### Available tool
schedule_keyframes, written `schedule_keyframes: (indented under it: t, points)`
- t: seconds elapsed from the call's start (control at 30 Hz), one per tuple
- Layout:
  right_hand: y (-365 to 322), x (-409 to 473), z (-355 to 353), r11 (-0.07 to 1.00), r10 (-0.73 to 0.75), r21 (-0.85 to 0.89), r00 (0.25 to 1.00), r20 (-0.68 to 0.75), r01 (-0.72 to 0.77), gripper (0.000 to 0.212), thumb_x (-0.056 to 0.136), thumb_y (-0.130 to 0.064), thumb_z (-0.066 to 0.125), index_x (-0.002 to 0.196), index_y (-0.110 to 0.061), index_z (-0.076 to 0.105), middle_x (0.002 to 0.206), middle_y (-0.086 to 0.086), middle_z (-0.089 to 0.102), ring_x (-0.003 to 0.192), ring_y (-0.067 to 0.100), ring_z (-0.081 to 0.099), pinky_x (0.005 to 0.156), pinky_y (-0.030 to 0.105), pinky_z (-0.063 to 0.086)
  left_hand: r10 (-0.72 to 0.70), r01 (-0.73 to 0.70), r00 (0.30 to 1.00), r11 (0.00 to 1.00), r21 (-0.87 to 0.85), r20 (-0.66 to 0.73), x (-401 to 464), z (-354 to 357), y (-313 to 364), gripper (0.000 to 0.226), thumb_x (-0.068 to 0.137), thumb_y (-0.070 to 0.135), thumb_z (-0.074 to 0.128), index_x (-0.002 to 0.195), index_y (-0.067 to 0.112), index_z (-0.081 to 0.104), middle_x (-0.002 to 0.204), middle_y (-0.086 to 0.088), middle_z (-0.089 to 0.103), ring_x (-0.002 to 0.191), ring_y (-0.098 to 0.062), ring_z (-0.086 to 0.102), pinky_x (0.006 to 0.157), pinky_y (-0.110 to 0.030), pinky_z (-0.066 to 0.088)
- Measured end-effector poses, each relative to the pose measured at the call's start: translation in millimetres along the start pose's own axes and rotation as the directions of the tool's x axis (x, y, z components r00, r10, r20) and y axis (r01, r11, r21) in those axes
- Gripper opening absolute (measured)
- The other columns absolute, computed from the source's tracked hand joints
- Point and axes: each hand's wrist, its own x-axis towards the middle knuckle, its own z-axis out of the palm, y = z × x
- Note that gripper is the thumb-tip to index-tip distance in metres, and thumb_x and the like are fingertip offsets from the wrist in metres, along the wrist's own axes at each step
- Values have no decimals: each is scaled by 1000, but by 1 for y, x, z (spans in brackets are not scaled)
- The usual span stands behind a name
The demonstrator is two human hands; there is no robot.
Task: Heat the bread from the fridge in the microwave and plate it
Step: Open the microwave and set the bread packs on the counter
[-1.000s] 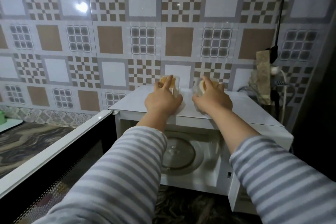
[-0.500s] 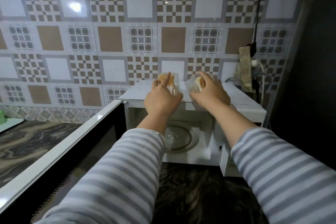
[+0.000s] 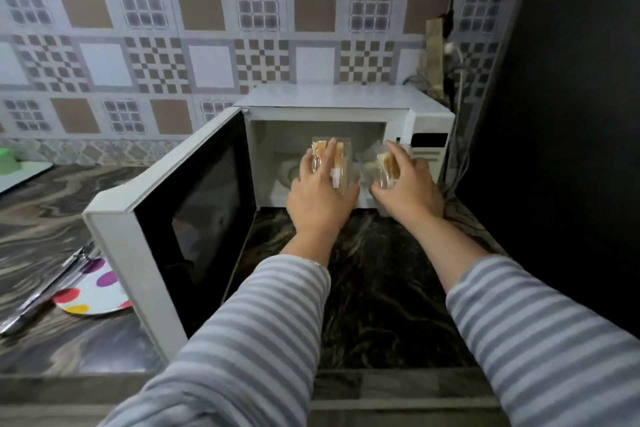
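1. A person in grey-and-white striped sleeves (image 3: 249, 333) reaches both bare hands toward the open front of a white box-shaped microwave (image 3: 346, 104) standing on a dark marbled stone counter (image 3: 377, 288).
2. The left hand (image 3: 320, 194) has its fingers (image 3: 330, 156) closed over a clear plastic pack of pale yellow bread (image 3: 334, 163), held at the mouth of the microwave cavity.
3. The right hand (image 3: 408, 189) grips a second clear plastic-wrapped bread piece (image 3: 379, 165), just beside the first and in front of the oven's right edge, near the control panel (image 3: 427, 147).
4. The microwave's black-windowed, white-framed door (image 3: 187, 218) stands swung out to the left.
5. Left of the door, a round white plate with coloured polka dots (image 3: 91, 291) lies on the counter, with metal cutlery (image 3: 48, 284) resting across its rim.
6. Brown, grey and white patterned tiles (image 3: 207, 28) cover the wall behind.
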Motion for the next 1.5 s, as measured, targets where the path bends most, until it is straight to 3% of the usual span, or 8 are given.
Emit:
schedule_keyframes:
  t: [0.2, 0.47, 0.77, 0.87, 1.03, 1.17, 1.27, 1.5]
  points:
    - [59, -46, 30, 993, 116, 6, 991, 72, -116, 70, 79, -38, 66, 139, -49, 32, 131, 5, 42, 113, 29, 52, 90, 39, 48, -112, 125, 988, 985, -119, 108, -66, 46, -12, 75, 79, 40, 68, 145, 45, 32, 152, 2, 32, 118, -23, 54, 93, -33, 48]
    - [122, -56, 65, 981, 190, -55, 977, 94, -185, 76, 81, -39, 67, 143, -49, 26, 143, 5, 36, 122, 28, 48, 91, 39, 48, -152, 137, 962, 987, 79, 227, -106, 102, -25, 80, 81, 48, 63, 148, 47, 18, 158, 3, 19, 119, -31, 52, 94, -37, 46]
    - [161, -33, 81, 985, 148, -108, 983, 110, -136, 73, 86, -45, 58, 145, -51, 15, 145, 8, 31, 120, 31, 49, 87, 42, 50, -213, 194, 962, 973, 122, 170, -97, 140, -21, 77, 83, 48, 61, 149, 43, 20, 155, -4, 25, 125, -33, 46, 100, -37, 40]
    - [164, -31, 80, 988, 106, -126, 981, 163, -86, 73, 88, -49, 53, 146, -50, 10, 151, 11, 23, 126, 33, 44, 96, 45, 46, -250, 227, 950, 965, 134, 189, -95, 141, -20, 76, 85, 49, 59, 149, 43, 18, 157, -4, 20, 129, -32, 41, 102, -36, 37]
    - [160, -39, 75, 933, -138, -331, 990, 21, 137, 68, 91, -50, 47, 151, -35, 19, 160, 14, 11, 147, 35, 6, 115, 55, 2, -195, 177, 954, 979, 101, 229, -93, 133, -22, 71, 92, 57, 43, 151, 41, 6, 160, -4, 13, 134, -32, 39, 102, -41, 39]
    - [146, -49, 82, 870, -487, -131, 870, -75, 475, 37, 91, -30, 50, 124, -18, 63, 129, 8, 57, 123, 29, 49, 106, 43, 34, -72, 101, 948, 992, -77, 309, -90, 116, -44, 67, 94, 57, 28, 152, 37, 1, 160, 4, 17, 139, -22, 35, 107, -42, 39]
    - [136, -63, 93, 832, -548, 136, 835, 47, 539, 20, 89, -17, 58, 101, -11, 73, 97, 3, 66, 94, 22, 59, 82, 39, 51, 46, -13, 918, 996, -86, 394, -91, 102, -70, 68, 92, 64, 25, 152, 41, 2, 160, 8, 16, 142, -15, 29, 111, -41, 35]
    - [140, -80, 112, 835, -534, 195, 843, 58, 515, 15, 88, -12, 62, 96, -8, 74, 91, 4, 67, 93, 19, 54, 84, 19, 39, 150, -194, 851, 980, 37, 504, -100, 94, -89, 79, 85, 72, 30, 142, 45, -19, 158, -1, 25, 142, -19, 30, 115, -43, 27]
